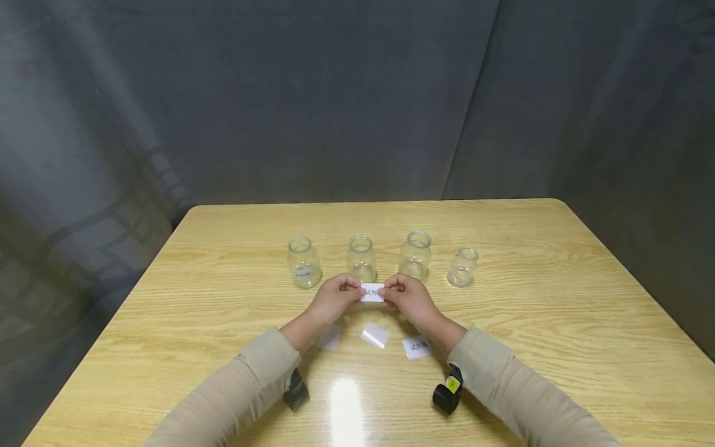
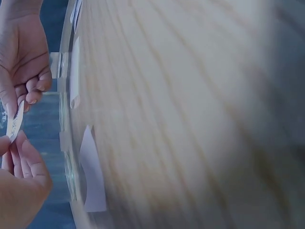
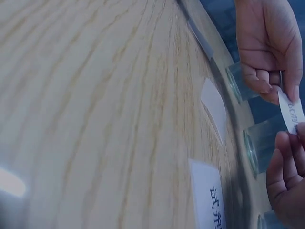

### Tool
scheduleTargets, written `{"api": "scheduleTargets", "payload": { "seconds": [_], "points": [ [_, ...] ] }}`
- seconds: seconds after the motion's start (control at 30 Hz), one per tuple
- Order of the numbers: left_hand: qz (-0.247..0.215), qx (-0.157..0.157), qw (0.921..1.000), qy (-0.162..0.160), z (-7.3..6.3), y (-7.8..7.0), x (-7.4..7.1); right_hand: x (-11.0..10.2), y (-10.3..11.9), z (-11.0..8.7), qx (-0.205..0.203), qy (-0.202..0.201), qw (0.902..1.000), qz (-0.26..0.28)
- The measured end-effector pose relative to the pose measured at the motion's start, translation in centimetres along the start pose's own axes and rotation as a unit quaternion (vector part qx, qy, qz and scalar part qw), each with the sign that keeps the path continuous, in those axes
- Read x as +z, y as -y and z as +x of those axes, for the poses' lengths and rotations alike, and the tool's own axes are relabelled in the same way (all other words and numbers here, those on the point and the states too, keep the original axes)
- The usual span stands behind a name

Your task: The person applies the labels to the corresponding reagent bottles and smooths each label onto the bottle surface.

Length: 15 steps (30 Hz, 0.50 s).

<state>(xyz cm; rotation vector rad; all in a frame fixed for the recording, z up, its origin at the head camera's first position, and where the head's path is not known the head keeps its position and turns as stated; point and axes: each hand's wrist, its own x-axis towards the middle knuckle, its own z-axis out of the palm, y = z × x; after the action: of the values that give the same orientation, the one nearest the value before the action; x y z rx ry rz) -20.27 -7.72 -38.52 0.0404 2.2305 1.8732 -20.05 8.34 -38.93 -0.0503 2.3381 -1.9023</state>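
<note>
"Fingers point(image 1: 350, 282) first! What are they doing in the head view?"

"They are bent and nearly closed. The left hand point(image 1: 331, 299) pinches one end of a small white label with dark writing point(image 1: 372, 292). The right hand point(image 1: 413, 299) pinches the other end."

"So where is that label?"

"Right between the two hands, in front of the middle jars. Four clear round glass jars stand in a row on the yellow wooden table point(image 1: 195, 298). The far left jar point(image 1: 304, 267) has a label low on its side, and the far right jar point(image 1: 462, 268) is the smallest."

"What lies nearer to the person?"

"Three bits. One pale slip point(image 1: 329, 339) is by the left wrist, a shiny white slip point(image 1: 375, 335) is in the middle, and a white card with dark writing point(image 1: 416, 347) is by the right wrist."

"And the left wrist view?"

"Both hands are at the left edge, and the label bends in a curve. The glass behind is hazy, so I can't tell which jar is which."

"Now the right wrist view?"

"Thumbs and fingers nip both ends of the label, and its writing shows. The card with writing lies flat near the bottom."
</note>
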Motion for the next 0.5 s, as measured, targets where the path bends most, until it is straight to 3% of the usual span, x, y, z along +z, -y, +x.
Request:
{"api": "scheduleTargets", "payload": {
  "seconds": [0.2, 0.5],
  "points": [
    [0.005, -0.009, 0.9993, -0.036, 0.4, 0.1, 0.0, 0.6, 0.1, 0.5, -0.013, -0.016, 0.9997, -0.016],
    [0.07, -0.029, 0.9948, -0.069, 0.6, -0.3, -0.2, 1.3, 0.2, 1.2, -0.049, -0.062, 0.9874, -0.137]
  ]
}}
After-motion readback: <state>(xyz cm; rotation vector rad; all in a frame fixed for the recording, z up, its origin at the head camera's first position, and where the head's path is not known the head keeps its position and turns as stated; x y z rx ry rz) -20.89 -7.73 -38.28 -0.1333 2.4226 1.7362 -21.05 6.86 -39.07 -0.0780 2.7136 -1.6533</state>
